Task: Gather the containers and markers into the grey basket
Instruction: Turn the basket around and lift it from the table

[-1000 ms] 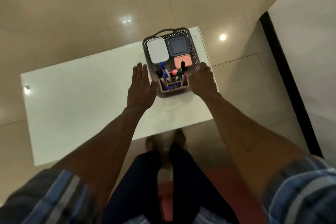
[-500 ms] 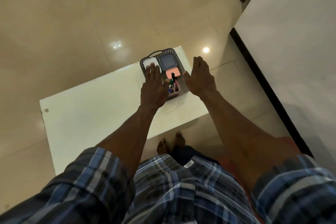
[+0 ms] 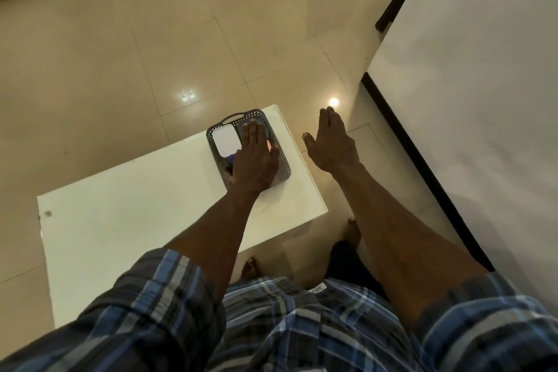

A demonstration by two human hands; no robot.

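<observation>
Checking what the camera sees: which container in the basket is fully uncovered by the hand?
The white container, at the grey basket's left; the left hand covers the others.

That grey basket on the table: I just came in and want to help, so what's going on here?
A person stands at the white table, left hand stretched flat over the grey basket, hiding most of its contents. A white container shows inside. The right hand hovers open past the table's edge, holding nothing. No loose items show on the table.
</observation>
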